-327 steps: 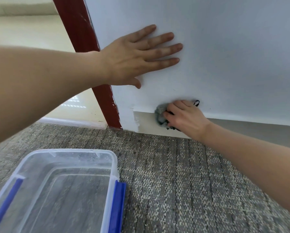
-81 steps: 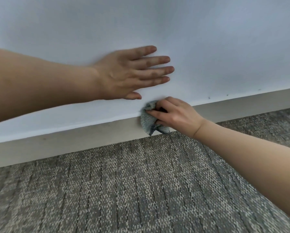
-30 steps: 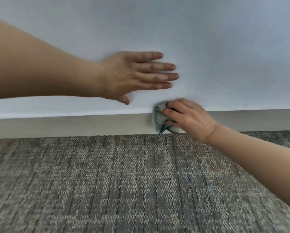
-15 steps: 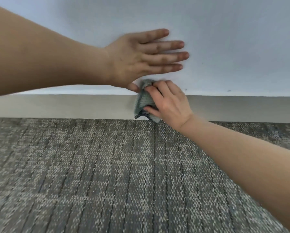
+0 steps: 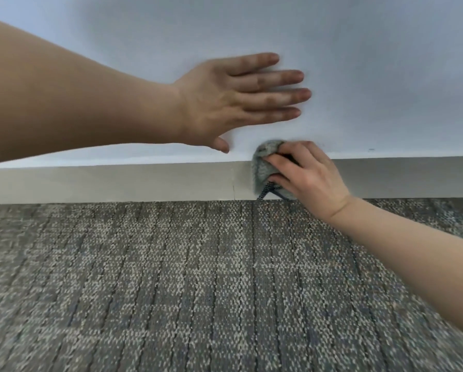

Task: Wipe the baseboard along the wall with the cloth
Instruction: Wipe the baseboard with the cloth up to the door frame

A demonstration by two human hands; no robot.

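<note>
change: your right hand (image 5: 308, 178) has carried the cloth (image 5: 264, 170) rightward past a thin seam (image 5: 233, 181) in the baseboard (image 5: 117, 183); your left thumb, touching it half a second ago, is now apart.
meaning: the stretch to the right likely still needs wiping.
hands: right grips the cloth; left hand (image 5: 225, 100) lies flat on the wall (image 5: 359, 63), fingers straight.
cloth: grey, bunched, pressed on the baseboard, top edge down to the carpet (image 5: 198, 277).

All I see underfoot is the carpet (image 5: 198, 277), a low woven pile in mottled grey flecked with cream. It fills the lower half of my view. Thin dark lines run straight away from me, crossed by paler bands, so it reads as a loose grid. Toward the right it has a faint bluish tint, and the near corners are blurred.
</note>
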